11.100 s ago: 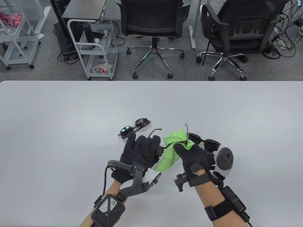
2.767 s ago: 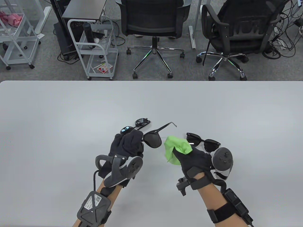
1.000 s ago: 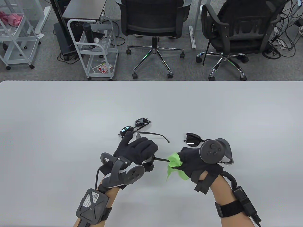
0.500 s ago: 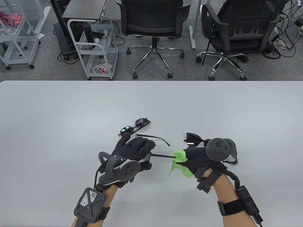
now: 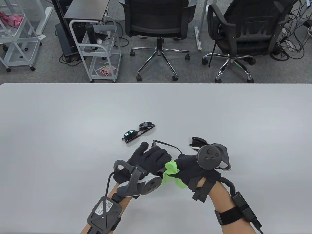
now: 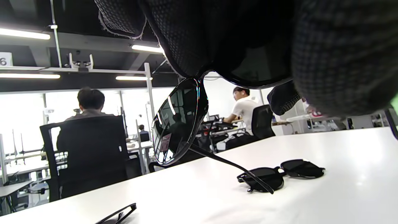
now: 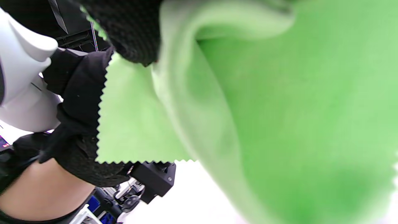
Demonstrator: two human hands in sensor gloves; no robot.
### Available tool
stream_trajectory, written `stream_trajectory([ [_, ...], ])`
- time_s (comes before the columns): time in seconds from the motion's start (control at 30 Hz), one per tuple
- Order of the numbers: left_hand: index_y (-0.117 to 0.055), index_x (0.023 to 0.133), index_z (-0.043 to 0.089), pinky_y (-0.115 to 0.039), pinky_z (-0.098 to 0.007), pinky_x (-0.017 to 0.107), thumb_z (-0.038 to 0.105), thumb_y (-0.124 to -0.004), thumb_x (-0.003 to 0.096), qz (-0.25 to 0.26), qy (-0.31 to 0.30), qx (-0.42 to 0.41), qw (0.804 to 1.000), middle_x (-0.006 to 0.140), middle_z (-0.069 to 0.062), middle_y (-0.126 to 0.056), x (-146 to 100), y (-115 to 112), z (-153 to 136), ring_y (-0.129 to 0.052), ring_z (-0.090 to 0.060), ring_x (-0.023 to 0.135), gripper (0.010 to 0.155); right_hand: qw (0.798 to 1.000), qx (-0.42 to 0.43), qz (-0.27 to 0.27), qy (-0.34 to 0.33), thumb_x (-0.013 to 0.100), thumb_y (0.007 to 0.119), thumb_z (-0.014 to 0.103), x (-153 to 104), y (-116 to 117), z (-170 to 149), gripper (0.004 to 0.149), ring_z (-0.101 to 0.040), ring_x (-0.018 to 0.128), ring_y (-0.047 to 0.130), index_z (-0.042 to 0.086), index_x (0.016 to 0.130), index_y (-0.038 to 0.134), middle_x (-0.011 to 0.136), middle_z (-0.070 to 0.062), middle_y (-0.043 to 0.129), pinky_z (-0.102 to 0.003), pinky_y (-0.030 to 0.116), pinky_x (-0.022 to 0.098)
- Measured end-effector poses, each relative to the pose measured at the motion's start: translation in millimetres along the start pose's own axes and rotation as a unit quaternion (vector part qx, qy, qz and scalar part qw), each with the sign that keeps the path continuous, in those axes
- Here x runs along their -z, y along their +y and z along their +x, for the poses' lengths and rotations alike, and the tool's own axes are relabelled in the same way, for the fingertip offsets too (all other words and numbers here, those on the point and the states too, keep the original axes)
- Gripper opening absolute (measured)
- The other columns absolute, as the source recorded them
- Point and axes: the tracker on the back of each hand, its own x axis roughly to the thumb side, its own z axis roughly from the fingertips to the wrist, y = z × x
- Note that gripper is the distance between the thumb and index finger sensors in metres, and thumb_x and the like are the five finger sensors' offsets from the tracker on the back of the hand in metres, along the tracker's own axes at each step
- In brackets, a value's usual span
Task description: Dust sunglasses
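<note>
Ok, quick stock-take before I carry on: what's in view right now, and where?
Black folded sunglasses with mirrored lenses: one, on the table, far left of the hands.
Black folded sunglasses with plain dark lenses: one, on the table, partly behind the right tracker.
Black open sunglasses being dusted: one, held above the table.
Bright green zigzag-edged cloth: one, between the hands.
White table: one.
Black office chairs: two, beyond the table.
White wire carts: two, far left.
Left hand: black glove, grips the open sunglasses.
Right hand: black glove, pinches the cloth.
</note>
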Motion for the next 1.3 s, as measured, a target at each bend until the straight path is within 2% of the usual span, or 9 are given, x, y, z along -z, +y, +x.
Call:
stream_trajectory([
  [0.33,-0.063,0.093,0.057,-0.065,-0.044,0.080,0.068,-0.098,0.0140,0.014,0.066,-0.040,0.997,0.099,0.028,-0.079,-6.7,6.3,-38.0,-0.091,0.001,0.097,0.087,0.999,-0.002,-0.019,0.030,0.042,0.084,0.039,-15.7,-22.6,-21.5,0.042,-0.028,0.047,0.106,0.011,0.071,0.097,0.053,-0.005,0.107,-0.066,0.068,0.058],
  [0.5,-0.063,0.094,0.057,-0.065,-0.045,0.080,0.069,-0.097,0.0146,-0.006,0.086,-0.082,0.993,0.100,0.028,-0.080,-9.9,2.7,-48.9,-0.092,0.000,0.097,0.087,0.998,0.031,-0.046,0.036,0.043,0.084,0.038,-21.9,-27.1,-28.8,0.042,-0.030,0.048,0.106,0.010,0.072,0.097,0.054,-0.005,0.107,-0.066,0.068,0.058],
  [0.6,-0.062,0.095,0.055,-0.065,-0.045,0.080,0.071,-0.094,0.0155,-0.015,0.089,-0.111,0.990,0.099,0.027,-0.081,-10.4,2.9,-50.5,-0.092,-0.001,0.097,0.087,0.996,0.001,-0.077,0.040,0.044,0.084,0.038,-24.7,-28.4,-25.8,0.044,-0.035,0.059,0.105,0.010,0.077,0.093,0.065,-0.007,0.107,-0.067,0.067,0.058],
  [0.67,-0.063,0.096,0.052,-0.065,-0.046,0.080,0.073,-0.093,0.0160,-0.029,0.096,-0.143,0.985,0.099,0.026,-0.082,-10.5,0.6,-52.4,-0.093,-0.002,0.096,0.088,0.993,-0.016,-0.111,0.042,0.045,0.083,0.038,-28.9,-30.6,-22.5,0.051,-0.042,0.077,0.095,0.011,0.088,0.083,0.085,-0.010,0.098,-0.070,0.063,0.059],
  [0.77,-0.067,0.097,0.046,-0.068,-0.046,0.077,0.079,-0.087,0.0160,-0.060,0.120,-0.186,0.973,0.094,0.023,-0.088,-8.7,-4.8,-54.1,-0.099,-0.004,0.090,0.090,0.978,-0.041,-0.203,0.023,0.045,0.083,0.038,-35.4,-36.5,-9.0,0.053,-0.046,0.086,0.086,0.012,0.091,0.079,0.095,-0.013,0.087,-0.071,0.059,0.060],
  [0.87,-0.070,0.098,0.039,-0.072,-0.045,0.074,0.082,-0.084,0.0177,-0.098,0.177,-0.255,0.946,0.090,0.018,-0.093,-8.2,-13.5,-57.2,-0.106,-0.008,0.081,0.092,0.960,-0.086,-0.268,-0.012,0.045,0.083,0.039,-38.9,-38.2,10.4,0.051,-0.043,0.085,0.088,0.013,0.089,0.082,0.093,-0.011,0.090,-0.071,0.060,0.061],
  [0.93,-0.070,0.099,0.034,-0.074,-0.044,0.071,0.083,-0.081,0.0203,-0.113,0.211,-0.306,0.922,0.088,0.014,-0.095,-9.9,-20.4,-62.4,-0.110,-0.009,0.074,0.093,0.955,-0.124,-0.268,-0.029,0.045,0.083,0.039,-37.0,-32.4,20.6,0.049,-0.040,0.081,0.093,0.015,0.087,0.086,0.089,-0.009,0.094,-0.069,0.062,0.061],
  [1.13,-0.066,0.102,0.023,-0.077,-0.044,0.066,0.082,-0.075,0.0273,-0.153,0.288,-0.458,0.827,0.086,0.006,-0.095,-20.4,-43.3,-72.7,-0.113,-0.015,0.065,0.096,0.952,-0.221,-0.208,-0.049,0.044,0.084,0.039,-19.1,0.1,30.6,0.048,-0.036,0.071,0.101,0.014,0.084,0.089,0.080,-0.008,0.101,-0.066,0.067,0.060],
  [1.3,-0.063,0.103,0.019,-0.079,-0.043,0.064,0.083,-0.071,0.0301,-0.165,0.302,-0.525,0.778,0.085,0.005,-0.095,-23.6,-50.7,-73.4,-0.115,-0.015,0.059,0.097,0.934,-0.315,-0.162,-0.051,0.044,0.082,0.042,-8.7,26.3,34.4,0.050,-0.038,0.070,0.101,0.013,0.084,0.088,0.080,-0.009,0.101,-0.065,0.069,0.059],
])
